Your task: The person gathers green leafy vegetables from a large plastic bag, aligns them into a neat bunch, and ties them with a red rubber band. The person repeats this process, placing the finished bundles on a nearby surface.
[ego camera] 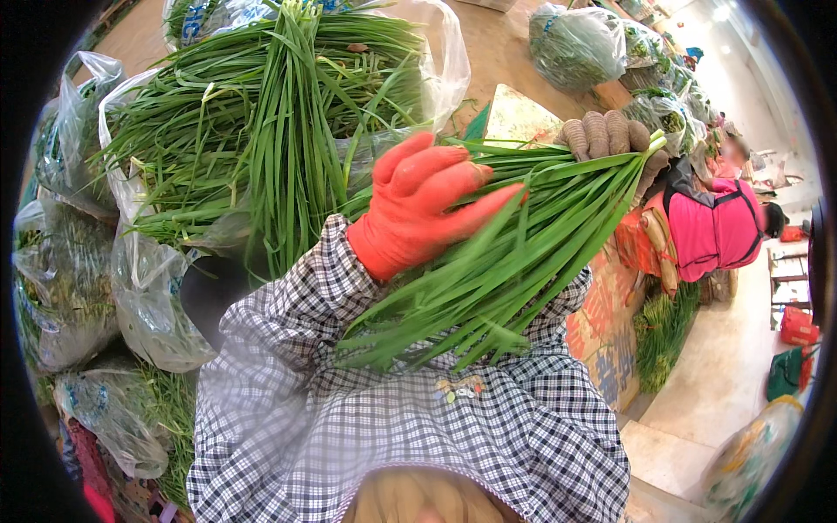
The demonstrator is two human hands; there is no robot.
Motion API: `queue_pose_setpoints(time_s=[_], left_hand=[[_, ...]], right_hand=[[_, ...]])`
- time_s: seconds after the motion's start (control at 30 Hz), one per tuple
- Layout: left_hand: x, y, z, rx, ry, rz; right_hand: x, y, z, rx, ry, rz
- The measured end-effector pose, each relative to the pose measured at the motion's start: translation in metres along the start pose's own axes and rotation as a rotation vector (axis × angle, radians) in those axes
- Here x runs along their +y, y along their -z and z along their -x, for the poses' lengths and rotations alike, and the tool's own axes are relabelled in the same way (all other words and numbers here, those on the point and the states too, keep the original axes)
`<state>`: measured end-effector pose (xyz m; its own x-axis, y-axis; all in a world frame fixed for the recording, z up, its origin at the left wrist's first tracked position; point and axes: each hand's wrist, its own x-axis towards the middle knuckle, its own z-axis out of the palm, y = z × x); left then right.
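Note:
My right hand (pixel 608 140), in a brown ribbed glove, grips a bunch of garlic chives (pixel 523 252) by its pale stem ends. The long green leaves fan down and left across my checked shirt. My left hand (pixel 425 202), in a red-orange glove, is against the leaves with its fingers apart. One leaf crosses its index fingertip. Beyond it, a large heap of chives (pixel 196 124) lies in an opened white plastic bag (pixel 451 65). Another bunch (pixel 291 131) lies across the heap, stem ends pointing away from me.
Filled clear plastic bags (pixel 65 281) crowd my left side. More bags of greens (pixel 575 46) stand at the far right. A worn printed board (pixel 598 327) lies at my right, near bundled greens (pixel 667 333). A person in a pink top (pixel 716 229) is further right.

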<state>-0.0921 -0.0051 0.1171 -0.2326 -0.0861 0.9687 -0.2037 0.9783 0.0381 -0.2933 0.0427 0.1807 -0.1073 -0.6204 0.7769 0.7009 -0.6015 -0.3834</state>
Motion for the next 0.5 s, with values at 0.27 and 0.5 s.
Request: queue_pose_setpoints(time_s=[0.27,0.5], left_hand=[[-0.004,0.0,0.0,-0.071,0.038,0.192],[-0.018,0.026,0.042,-0.141,0.259,0.179]], right_hand=[[-0.003,0.004,0.0,-0.01,0.006,0.023],[-0.045,0.019,0.0,0.017,0.043,0.052]])
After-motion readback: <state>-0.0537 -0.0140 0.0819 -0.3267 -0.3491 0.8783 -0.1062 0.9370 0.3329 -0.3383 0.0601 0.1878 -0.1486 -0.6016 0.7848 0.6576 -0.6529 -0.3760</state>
